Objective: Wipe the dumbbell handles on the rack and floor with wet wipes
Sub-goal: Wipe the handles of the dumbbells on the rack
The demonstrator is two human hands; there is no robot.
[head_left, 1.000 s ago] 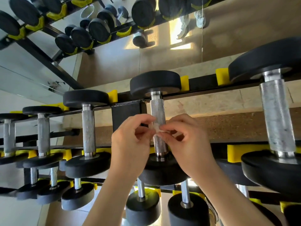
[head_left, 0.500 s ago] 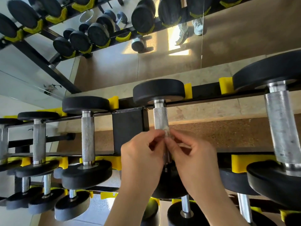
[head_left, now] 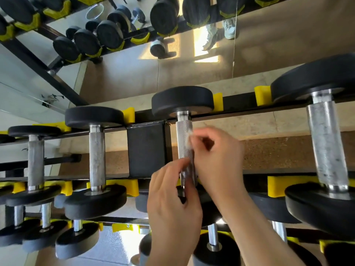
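A black dumbbell with a knurled steel handle (head_left: pixel 183 139) lies across the top tier of the rack (head_left: pixel 147 148), in the middle of the view. My right hand (head_left: pixel 217 160) pinches a small white wet wipe (head_left: pixel 189 136) against the right side of that handle, near its upper half. My left hand (head_left: pixel 172 206) is lower, its fingertips touching the handle's lower end. The near weight of this dumbbell is hidden behind both hands.
More dumbbells lie on the same tier: two to the left (head_left: pixel 97 156) and a bigger one at the right (head_left: pixel 326 148). Lower tiers hold several smaller dumbbells (head_left: pixel 76 239). Yellow cradles (head_left: pixel 276 184) line the rails. A mirror (head_left: pixel 192 60) behind reflects the rack and floor.
My right hand has slid up the handle with the wipe, apart from my left hand, which stays low. The view has shifted so the rack sits lower in frame.
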